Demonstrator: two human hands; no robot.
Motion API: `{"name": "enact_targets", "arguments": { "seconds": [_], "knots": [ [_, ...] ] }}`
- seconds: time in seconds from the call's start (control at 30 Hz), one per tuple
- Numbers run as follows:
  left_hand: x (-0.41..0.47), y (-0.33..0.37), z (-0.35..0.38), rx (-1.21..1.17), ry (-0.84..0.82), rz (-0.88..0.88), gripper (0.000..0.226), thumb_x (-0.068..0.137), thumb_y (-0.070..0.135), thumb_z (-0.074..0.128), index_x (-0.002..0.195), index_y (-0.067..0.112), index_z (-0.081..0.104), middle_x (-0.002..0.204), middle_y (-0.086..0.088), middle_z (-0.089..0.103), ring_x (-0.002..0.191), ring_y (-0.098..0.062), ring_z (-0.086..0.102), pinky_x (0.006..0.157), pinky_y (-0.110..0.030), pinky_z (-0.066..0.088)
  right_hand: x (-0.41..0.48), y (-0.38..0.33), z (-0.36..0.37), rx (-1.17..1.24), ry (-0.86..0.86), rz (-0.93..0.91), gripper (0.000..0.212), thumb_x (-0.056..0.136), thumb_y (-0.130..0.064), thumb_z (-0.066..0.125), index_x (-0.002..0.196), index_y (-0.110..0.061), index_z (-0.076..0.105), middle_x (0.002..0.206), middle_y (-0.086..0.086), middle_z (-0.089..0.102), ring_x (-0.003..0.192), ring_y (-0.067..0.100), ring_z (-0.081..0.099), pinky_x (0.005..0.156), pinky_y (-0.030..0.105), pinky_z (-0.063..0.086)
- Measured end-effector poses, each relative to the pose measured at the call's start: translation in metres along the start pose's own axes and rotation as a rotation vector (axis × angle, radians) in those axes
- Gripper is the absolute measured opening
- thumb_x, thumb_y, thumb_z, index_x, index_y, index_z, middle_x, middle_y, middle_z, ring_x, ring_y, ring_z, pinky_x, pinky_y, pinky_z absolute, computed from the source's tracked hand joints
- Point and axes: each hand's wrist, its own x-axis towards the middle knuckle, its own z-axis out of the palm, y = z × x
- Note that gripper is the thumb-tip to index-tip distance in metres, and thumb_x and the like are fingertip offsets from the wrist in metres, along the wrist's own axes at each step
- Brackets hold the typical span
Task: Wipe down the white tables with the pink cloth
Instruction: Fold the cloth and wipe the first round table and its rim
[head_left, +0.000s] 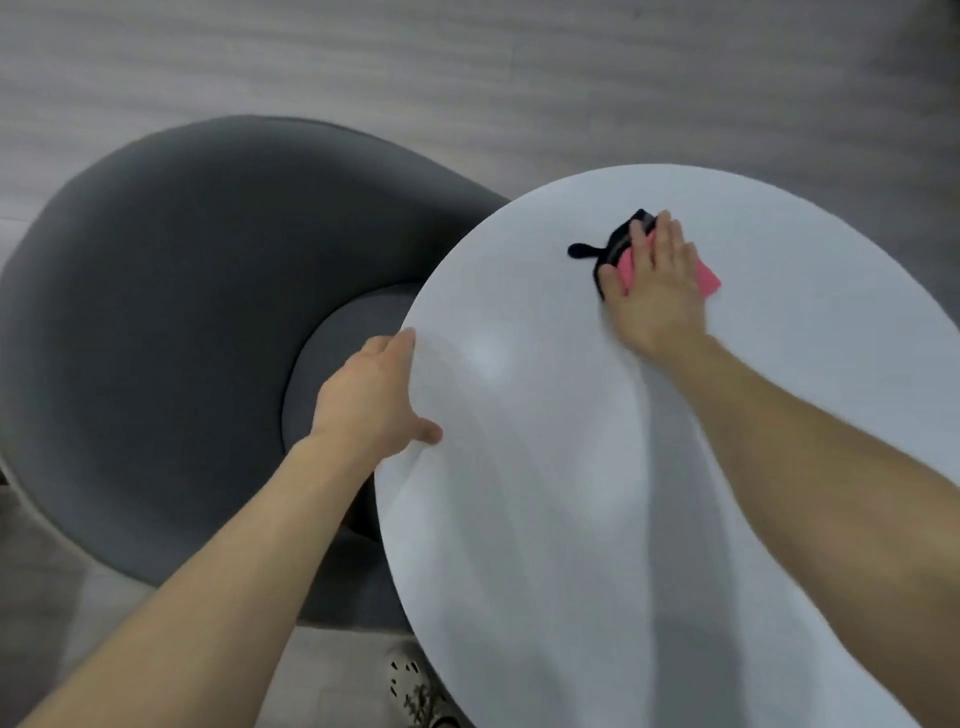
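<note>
White table (571, 467), pink cloth (707, 279), black object (613, 249), dark grey chair (182, 312), pale grey streaked floor (467, 78).

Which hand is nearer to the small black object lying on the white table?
Right. The right hand presses the pink cloth flat, right against the black object; the left hand holds the left edge of the table, well away from it.

Only one view, worn on the head. Looks forward and steeply down, almost straight onto the round white desk (545, 519), close enough to cut off its near rim at the bottom and right edges. Takes in the left forearm (234, 561) and right forearm (831, 488) reaching in from the lower corners, a grey chair (182, 312) just left of the desk, grey floor (467, 62) beyond. Wide-angle, slightly blurred.
</note>
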Motion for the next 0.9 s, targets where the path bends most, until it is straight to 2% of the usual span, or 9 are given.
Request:
{"name": "enact_targets", "arguments": {
  "seconds": [0.07, 0.17, 0.27, 0.33, 0.47, 0.53, 0.6, 0.77, 0.9],
  "knots": [
    [0.003, 0.004, 0.005, 0.013, 0.011, -0.014, 0.107, 0.064, 0.041, 0.106, 0.150, 0.025, 0.043, 0.144, 0.001, 0.058, 0.111, -0.026, 0.066, 0.079, -0.039, 0.052, -0.006, -0.049, 0.009, -0.013, 0.046, -0.130, 0.077, 0.112, -0.058, 0.031, 0.174, -0.016, 0.013, 0.182, 0.015, 0.000, 0.169, 0.031, -0.003, 0.136, 0.049, -0.002],
    [-0.002, 0.005, 0.006, -0.019, 0.013, -0.035, 0.129, 0.067, 0.036, 0.106, 0.171, 0.027, 0.029, 0.158, 0.005, 0.055, 0.130, -0.028, 0.064, 0.096, -0.042, 0.057, -0.025, -0.133, 0.028, -0.047, -0.005, -0.644, 0.071, 0.110, -0.066, 0.026, 0.173, -0.032, 0.022, 0.182, 0.007, 0.008, 0.169, 0.025, 0.003, 0.136, 0.048, 0.001],
    [-0.003, 0.012, 0.000, 0.027, 0.000, -0.045, 0.132, 0.069, 0.031, 0.105, 0.172, 0.026, 0.024, 0.153, 0.005, 0.058, 0.121, -0.030, 0.068, 0.093, -0.045, 0.060, -0.011, -0.146, 0.027, -0.094, -0.060, -0.921, 0.065, 0.112, -0.064, 0.025, 0.172, -0.038, 0.024, 0.182, 0.000, 0.014, 0.169, 0.020, 0.007, 0.136, 0.045, 0.003],
    [-0.001, 0.021, -0.004, 0.080, -0.024, -0.083, 0.123, 0.071, 0.028, 0.104, 0.167, 0.022, 0.026, 0.141, 0.003, 0.061, 0.104, -0.028, 0.070, 0.085, -0.046, 0.062, 0.020, -0.105, 0.015, -0.068, -0.043, -0.826, 0.065, 0.113, -0.062, 0.027, 0.173, -0.037, 0.020, 0.183, -0.001, 0.010, 0.169, 0.018, 0.004, 0.137, 0.042, 0.000],
    [-0.003, 0.027, -0.009, 0.120, -0.049, -0.071, 0.105, 0.075, 0.025, 0.102, 0.153, 0.021, 0.032, 0.121, 0.004, 0.059, 0.090, -0.025, 0.067, 0.079, -0.047, 0.062, 0.073, 0.020, -0.013, -0.003, 0.058, -0.116, 0.074, 0.113, -0.058, 0.028, 0.175, -0.022, 0.010, 0.182, 0.012, 0.003, 0.169, 0.028, -0.001, 0.136, 0.048, -0.001],
    [-0.002, 0.027, -0.011, 0.156, -0.061, -0.063, 0.097, 0.075, 0.024, 0.102, 0.145, 0.019, 0.034, 0.120, 0.002, 0.060, 0.090, -0.027, 0.067, 0.079, -0.048, 0.062, 0.072, 0.026, -0.016, -0.012, 0.061, 0.036, 0.076, 0.113, -0.057, 0.026, 0.174, -0.014, 0.009, 0.181, 0.018, 0.002, 0.169, 0.034, -0.002, 0.136, 0.052, 0.001],
    [-0.001, 0.029, -0.012, 0.189, -0.083, -0.069, 0.097, 0.077, 0.024, 0.101, 0.146, 0.017, 0.033, 0.121, -0.001, 0.060, 0.093, -0.028, 0.067, 0.081, -0.049, 0.061, 0.054, -0.017, -0.008, 0.015, 0.093, -0.106, 0.073, 0.114, -0.050, 0.031, 0.173, -0.009, 0.018, 0.180, 0.021, 0.008, 0.168, 0.035, 0.005, 0.135, 0.053, 0.006],
    [0.003, 0.039, -0.022, 0.324, -0.156, -0.075, 0.101, 0.074, 0.037, 0.102, 0.150, 0.012, 0.040, 0.138, -0.006, 0.060, 0.116, -0.031, 0.068, 0.094, -0.045, 0.059, -0.013, -0.170, 0.027, -0.049, -0.051, -0.911, 0.064, 0.114, -0.051, 0.029, 0.171, -0.021, 0.030, 0.182, 0.004, 0.013, 0.169, 0.022, 0.007, 0.136, 0.048, 0.006],
    [0.009, 0.048, -0.027, 0.470, -0.142, -0.041, 0.131, 0.069, 0.057, 0.100, 0.165, 0.006, 0.029, 0.181, -0.010, 0.011, 0.166, -0.025, 0.025, 0.108, -0.040, 0.053, 0.022, -0.128, 0.019, -0.061, -0.034, -0.872, 0.066, 0.115, -0.055, 0.027, 0.172, -0.023, 0.026, 0.182, 0.002, 0.014, 0.169, 0.021, 0.007, 0.136, 0.046, 0.004]
  ]
}}
